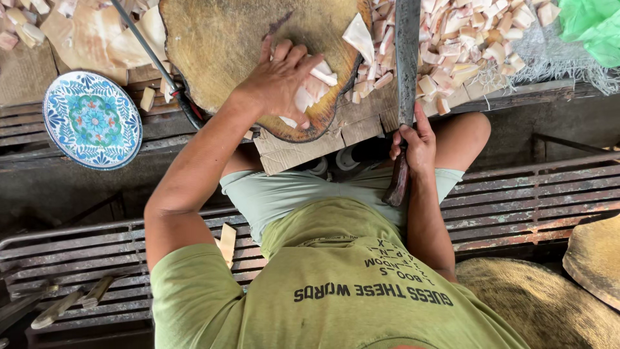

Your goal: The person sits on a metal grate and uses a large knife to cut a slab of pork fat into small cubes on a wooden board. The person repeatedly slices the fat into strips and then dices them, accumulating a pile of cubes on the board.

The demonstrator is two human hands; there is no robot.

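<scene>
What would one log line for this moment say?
left hand: pressing pale pieces on round chopping block | right hand: gripping cleaver | patterned plate: beside block

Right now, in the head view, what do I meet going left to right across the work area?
Blue patterned plate → left hand on the round wooden chopping block → long knife held by the right hand → pile of pale cut chunks → green plastic bag.
</scene>
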